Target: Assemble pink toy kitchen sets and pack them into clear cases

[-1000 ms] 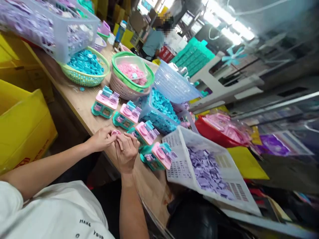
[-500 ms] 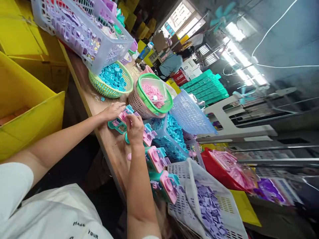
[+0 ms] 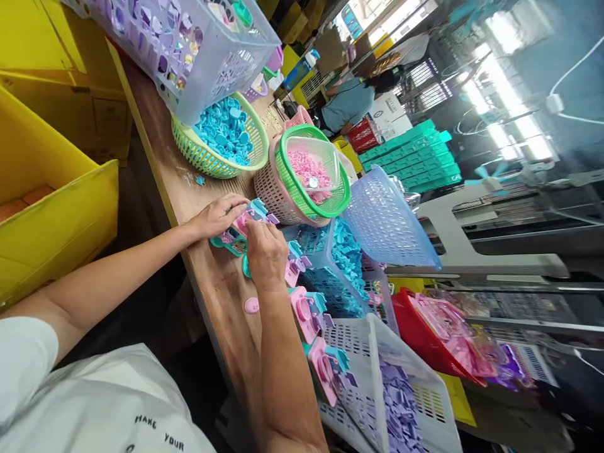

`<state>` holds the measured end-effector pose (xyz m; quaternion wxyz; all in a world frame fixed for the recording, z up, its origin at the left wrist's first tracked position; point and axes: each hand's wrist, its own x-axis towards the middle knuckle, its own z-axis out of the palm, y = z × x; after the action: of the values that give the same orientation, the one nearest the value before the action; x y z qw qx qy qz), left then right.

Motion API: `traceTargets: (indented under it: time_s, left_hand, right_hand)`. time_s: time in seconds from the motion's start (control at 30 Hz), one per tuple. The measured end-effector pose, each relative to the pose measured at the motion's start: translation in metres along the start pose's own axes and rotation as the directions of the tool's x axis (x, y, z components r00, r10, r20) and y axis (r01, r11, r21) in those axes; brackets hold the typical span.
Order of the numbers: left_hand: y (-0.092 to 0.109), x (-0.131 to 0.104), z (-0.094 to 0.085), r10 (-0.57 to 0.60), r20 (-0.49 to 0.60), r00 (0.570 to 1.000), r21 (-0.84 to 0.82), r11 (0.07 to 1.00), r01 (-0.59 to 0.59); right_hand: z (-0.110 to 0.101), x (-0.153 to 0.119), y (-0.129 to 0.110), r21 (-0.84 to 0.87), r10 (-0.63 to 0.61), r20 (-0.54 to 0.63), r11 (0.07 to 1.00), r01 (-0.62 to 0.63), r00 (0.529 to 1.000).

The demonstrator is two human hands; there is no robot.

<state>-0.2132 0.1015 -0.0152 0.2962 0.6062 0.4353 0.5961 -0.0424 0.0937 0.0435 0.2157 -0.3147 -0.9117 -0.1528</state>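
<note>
On the wooden bench a pink, teal and purple plastic toy (image 3: 241, 224) lies between my two hands. My left hand (image 3: 221, 214) is curled over its far left side and grips it. Above the toy's right side, my right hand (image 3: 267, 251) has its fingertips pinched together against it; any small piece in them is hidden. Similar toys, one a pink and teal toy (image 3: 306, 313) and another (image 3: 324, 368), stand in a row beyond my right forearm. A loose pink disc (image 3: 251, 305) rests on the bench near my right wrist.
A yellow-green basket (image 3: 201, 160) holds blue round parts. Beside it, a green basket (image 3: 342, 200) carries pink pieces. Crates of blue parts (image 3: 346, 251) and purple parts (image 3: 401, 402) line the bench's far side. A yellow box (image 3: 61, 239) stands left; a person (image 3: 346, 104) sits farther back.
The camera view has shifted, so the bench things appear larger and further right. Both hands stay at the same toy, with my right fingers now turned more over it.
</note>
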Motion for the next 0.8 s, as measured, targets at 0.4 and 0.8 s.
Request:
traceTargets:
  time_s: [0.4, 0.8]
  left_hand:
    - [0.008, -0.010, 0.011, -0.005, -0.092, 0.996, 0.038, 0.999, 0.008]
    - [0.050, -0.043, 0.020, 0.232, -0.307, 0.923, 0.468, 0.881, -0.066]
  right_hand:
    - [-0.005, 0.003, -0.031, 0.039, 0.167, 0.057, 0.985, -0.169, 0.984]
    - [-0.043, -0.030, -0.043, 0.246, 0.241, 0.074, 0.936, -0.252, 0.968]
